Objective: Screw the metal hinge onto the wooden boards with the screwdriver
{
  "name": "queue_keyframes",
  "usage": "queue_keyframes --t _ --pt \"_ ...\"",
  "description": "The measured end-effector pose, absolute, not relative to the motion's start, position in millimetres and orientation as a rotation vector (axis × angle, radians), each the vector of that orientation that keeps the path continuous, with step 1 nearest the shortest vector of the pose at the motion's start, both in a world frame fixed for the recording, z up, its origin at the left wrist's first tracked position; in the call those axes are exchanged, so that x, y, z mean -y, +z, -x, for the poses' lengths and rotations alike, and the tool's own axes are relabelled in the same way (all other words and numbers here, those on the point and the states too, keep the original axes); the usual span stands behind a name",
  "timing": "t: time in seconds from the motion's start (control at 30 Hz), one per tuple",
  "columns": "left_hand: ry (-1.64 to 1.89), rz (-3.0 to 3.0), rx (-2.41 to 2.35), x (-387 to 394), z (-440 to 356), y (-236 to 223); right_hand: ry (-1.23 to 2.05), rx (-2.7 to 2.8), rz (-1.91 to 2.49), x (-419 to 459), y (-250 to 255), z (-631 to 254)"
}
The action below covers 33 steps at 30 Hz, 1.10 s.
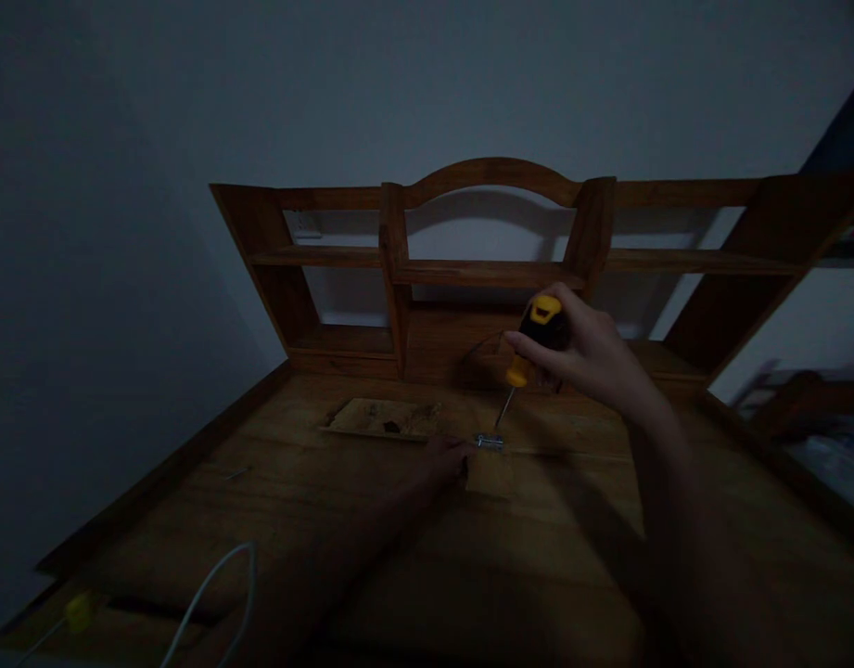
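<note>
My right hand (583,353) is closed round the yellow and black handle of a screwdriver (530,348), held above the wooden desk (399,538). Its thin shaft slants down and to the left, with the tip at a small metal fitting (490,442) on the desktop. My left hand (444,461) rests on the desk just left of that fitting, its fingertips touching or pinching it. The room is dim and the left fingers are hard to make out.
A wooden shelf unit (496,269) with an arched top stands at the back of the desk against a pale wall. A flat wood panel (385,417) lies left of the fitting. A white cable (218,584) loops at the near left.
</note>
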<state>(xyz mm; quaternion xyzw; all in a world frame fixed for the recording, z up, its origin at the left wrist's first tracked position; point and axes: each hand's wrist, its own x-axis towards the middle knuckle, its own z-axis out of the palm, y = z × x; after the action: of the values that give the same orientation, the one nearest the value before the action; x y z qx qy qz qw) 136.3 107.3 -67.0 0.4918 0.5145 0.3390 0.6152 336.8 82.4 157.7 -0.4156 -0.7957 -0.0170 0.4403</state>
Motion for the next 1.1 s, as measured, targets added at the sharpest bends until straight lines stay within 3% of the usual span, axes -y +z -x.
queue_keyframes --t 0.47,1.1 --pt "0.783 -1.166 -1.175 -110 -134 -72 0.297 2.142 1.028 -95 142 -316" --pt "0.782 -1.141 -1.150 -108 -135 -68 0.261 2.140 1.019 -99 139 -314"
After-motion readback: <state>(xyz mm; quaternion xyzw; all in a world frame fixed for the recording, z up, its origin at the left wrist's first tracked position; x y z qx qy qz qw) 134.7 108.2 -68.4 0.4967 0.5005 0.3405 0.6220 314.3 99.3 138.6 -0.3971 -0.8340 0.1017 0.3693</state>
